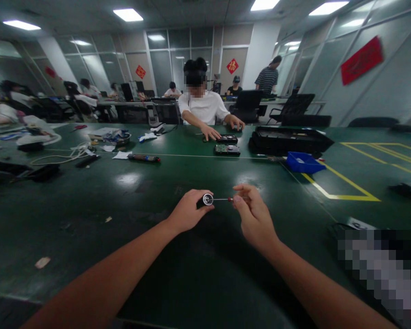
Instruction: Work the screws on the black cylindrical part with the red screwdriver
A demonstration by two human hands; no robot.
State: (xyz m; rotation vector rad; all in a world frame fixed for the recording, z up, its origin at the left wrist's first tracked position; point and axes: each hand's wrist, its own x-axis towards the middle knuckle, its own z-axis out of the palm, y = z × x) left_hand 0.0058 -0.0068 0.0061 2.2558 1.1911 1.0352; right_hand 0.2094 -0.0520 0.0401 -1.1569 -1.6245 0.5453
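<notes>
My left hand (189,210) is wrapped round a black cylindrical part (208,199), whose round silver-rimmed end faces me. Between the fingers of my right hand (255,214) is a screwdriver (221,199) with a thin metal shaft and a reddish collar. Its shaft points left, and the tip meets the rim of the cylinder's end; whether it sits inside I cannot tell. Most of the screwdriver's handle is hidden by my fingers. Both hands are raised over the green table (140,256).
Across the table a person (205,107) in white handles a black device (227,138) beside a circuit board (227,149). A black casing (289,140) and blue bin (304,162) lie right of them. Cables (75,153) and a black-and-red tool (144,157) lie left.
</notes>
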